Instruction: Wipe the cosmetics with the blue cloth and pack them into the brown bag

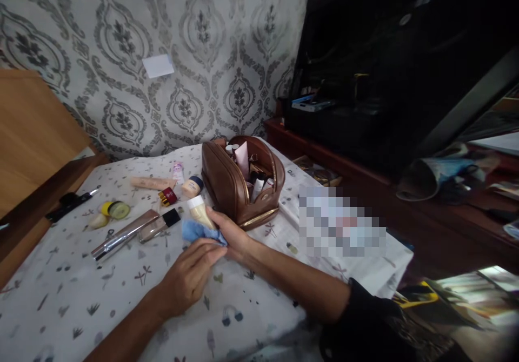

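Observation:
My right hand [229, 233] is wrapped round a small cream-coloured bottle [199, 210] with a white cap, tilted up to the left. Pinched in my left hand [190, 275] is a light blue cloth [200, 233], which lies against the bottle's lower end. Just behind my hands stands a brown zip bag [227, 181], open at the top, with tubes and bottles inside. To the left of the bottle lie a jar with a dark lid [192, 187], a red and gold box [167, 195] and a foundation bottle with a black cap [159, 226].
Farther left on the patterned cloth [121, 302] are a silver tube [124, 236], a yellow-green container [115, 209], a beige tube [152, 182] and a black object [71, 205]. A large dark screen [389, 81] stands at the right, behind a blurred patch.

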Action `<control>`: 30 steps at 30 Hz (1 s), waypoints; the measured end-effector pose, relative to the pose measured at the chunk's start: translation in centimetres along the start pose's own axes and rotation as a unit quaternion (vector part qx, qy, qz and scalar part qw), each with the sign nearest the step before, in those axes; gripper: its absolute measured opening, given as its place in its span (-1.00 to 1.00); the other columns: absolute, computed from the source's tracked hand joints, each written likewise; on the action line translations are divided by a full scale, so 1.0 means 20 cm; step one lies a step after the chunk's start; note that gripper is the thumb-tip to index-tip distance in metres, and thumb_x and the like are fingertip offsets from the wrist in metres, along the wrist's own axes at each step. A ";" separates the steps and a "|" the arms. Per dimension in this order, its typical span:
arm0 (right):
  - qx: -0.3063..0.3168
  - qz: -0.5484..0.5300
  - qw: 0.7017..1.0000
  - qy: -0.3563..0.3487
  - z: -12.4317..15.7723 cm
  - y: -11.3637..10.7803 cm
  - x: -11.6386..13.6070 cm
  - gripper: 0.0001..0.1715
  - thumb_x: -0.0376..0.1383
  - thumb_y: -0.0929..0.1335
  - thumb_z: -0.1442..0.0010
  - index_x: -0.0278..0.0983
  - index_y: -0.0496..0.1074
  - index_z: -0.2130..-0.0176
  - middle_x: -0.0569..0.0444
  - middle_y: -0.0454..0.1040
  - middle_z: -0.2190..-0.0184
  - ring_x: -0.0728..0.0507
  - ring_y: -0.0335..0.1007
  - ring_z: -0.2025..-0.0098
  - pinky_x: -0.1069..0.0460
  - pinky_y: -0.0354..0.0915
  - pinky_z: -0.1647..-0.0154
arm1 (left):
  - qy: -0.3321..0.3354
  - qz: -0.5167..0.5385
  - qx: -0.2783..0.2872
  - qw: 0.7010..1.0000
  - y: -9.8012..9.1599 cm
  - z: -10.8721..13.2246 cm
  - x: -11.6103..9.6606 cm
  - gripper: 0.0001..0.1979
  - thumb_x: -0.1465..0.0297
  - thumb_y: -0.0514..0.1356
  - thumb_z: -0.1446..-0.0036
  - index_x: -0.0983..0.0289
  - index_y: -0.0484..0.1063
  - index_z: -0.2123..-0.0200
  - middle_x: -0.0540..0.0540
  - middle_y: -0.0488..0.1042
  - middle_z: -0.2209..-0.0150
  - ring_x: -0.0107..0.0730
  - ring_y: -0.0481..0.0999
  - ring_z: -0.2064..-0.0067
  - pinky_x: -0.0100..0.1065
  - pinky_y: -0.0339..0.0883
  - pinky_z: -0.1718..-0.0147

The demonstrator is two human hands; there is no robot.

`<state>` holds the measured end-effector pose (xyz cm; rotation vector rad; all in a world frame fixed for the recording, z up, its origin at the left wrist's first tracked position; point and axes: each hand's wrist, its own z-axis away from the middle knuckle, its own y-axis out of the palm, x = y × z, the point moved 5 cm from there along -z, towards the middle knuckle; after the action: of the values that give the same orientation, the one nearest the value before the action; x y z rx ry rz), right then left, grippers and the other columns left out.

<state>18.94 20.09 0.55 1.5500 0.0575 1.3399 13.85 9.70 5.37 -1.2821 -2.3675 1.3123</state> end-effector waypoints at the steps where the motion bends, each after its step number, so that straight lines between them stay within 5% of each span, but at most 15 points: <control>1: 0.003 -0.009 1.000 0.006 0.00 0.00 0.00 -0.45 0.12 0.45 -0.12 -0.34 0.50 0.35 0.09 0.49 0.54 -0.05 0.41 0.47 0.06 0.34 0.31 | -0.003 -0.006 -0.009 1.000 -0.01 0.00 0.01 -0.53 0.62 -0.04 -0.32 0.28 0.28 -0.25 0.22 0.56 0.08 -0.21 0.51 -0.05 -0.20 0.49 0.01; 8: 0.000 -0.024 1.000 0.011 0.00 -0.01 -0.02 -0.54 -0.03 0.55 0.00 -0.32 0.42 0.49 0.18 0.42 0.60 0.00 0.30 0.53 0.09 0.23 0.41 | -0.037 -0.107 -0.061 0.992 -0.06 0.04 0.09 -0.49 0.59 0.00 -0.32 0.22 0.19 -0.31 0.22 0.53 -0.08 -0.17 0.47 -0.17 -0.09 0.39 -0.14; 15: -0.015 -0.004 0.999 -0.046 -0.01 -0.03 -0.01 -0.59 -0.09 0.56 0.05 -0.25 0.53 0.25 0.17 0.53 0.43 -0.04 0.37 0.39 0.07 0.25 0.30 | -0.129 -0.161 -0.144 0.968 -0.15 0.04 0.18 -0.43 0.52 0.02 -0.35 0.18 0.05 -0.38 0.25 0.34 -0.26 -0.14 0.33 -0.30 -0.06 0.32 -0.23; 30: -0.050 0.018 0.998 -0.021 0.01 -0.04 -0.05 -0.42 0.06 0.58 0.11 -0.32 0.56 0.27 0.13 0.52 0.48 -0.04 0.38 0.41 0.06 0.27 0.29 | -0.087 -0.169 -0.138 0.972 -0.13 0.03 0.13 -0.57 0.57 0.03 -0.34 0.15 0.35 -0.19 0.14 0.51 -0.05 -0.21 0.45 -0.12 -0.12 0.40 -0.10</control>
<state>19.09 19.70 -0.73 1.5001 -0.0616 1.3184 10.36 10.70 6.21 -0.7876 -2.8127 1.0585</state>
